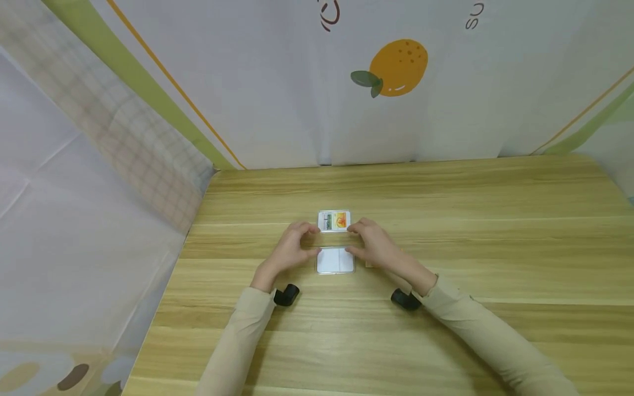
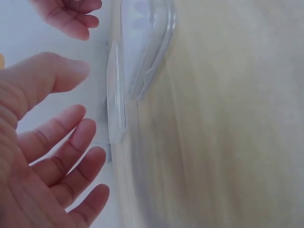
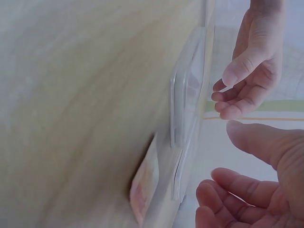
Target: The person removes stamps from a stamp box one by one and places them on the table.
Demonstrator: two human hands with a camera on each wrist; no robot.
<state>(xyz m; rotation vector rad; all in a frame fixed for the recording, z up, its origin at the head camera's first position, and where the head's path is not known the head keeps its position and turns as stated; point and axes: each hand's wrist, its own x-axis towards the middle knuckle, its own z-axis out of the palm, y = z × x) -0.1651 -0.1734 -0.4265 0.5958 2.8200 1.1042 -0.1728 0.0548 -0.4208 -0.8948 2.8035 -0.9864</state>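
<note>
Two flat clear plastic cases lie one behind the other on the wooden table. The far case point(image 1: 334, 221) holds a printed piece in green and orange; the near case point(image 1: 335, 260) looks white inside. To their left, my left hand point(image 1: 291, 248) has its thumb and fingers loosely spread, holding nothing. My right hand point(image 1: 380, 248) mirrors it on the right, also without a hold. In the left wrist view, the left fingers point(image 2: 78, 161) stand apart from the cases. A small coloured paper piece point(image 3: 146, 185) lies beside the near case, mostly hidden under my right hand in the head view.
The wooden table point(image 1: 322, 341) extends to both sides and towards me. Behind it hangs a pale curtain point(image 1: 277, 99) with an orange fruit print. Black wrist mounts point(image 1: 406, 300) sit at both cuffs, just above the table.
</note>
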